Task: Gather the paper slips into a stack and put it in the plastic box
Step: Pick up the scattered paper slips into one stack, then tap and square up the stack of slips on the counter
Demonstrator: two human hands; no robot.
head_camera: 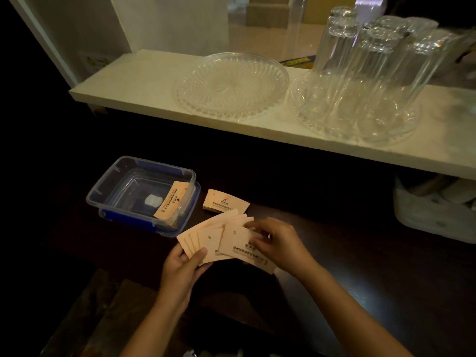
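Observation:
Several pale orange paper slips are fanned out above the dark table. My left hand pinches the fan's lower left corner. My right hand grips the slips on the right side of the fan. A small stack of slips lies on the table just behind the fan. The clear plastic box with blue clips stands to the left, and one slip leans against its inner right wall.
A white shelf runs behind the table, carrying a clear glass plate and a second plate with several upturned glasses. A white container sits under the shelf at the right.

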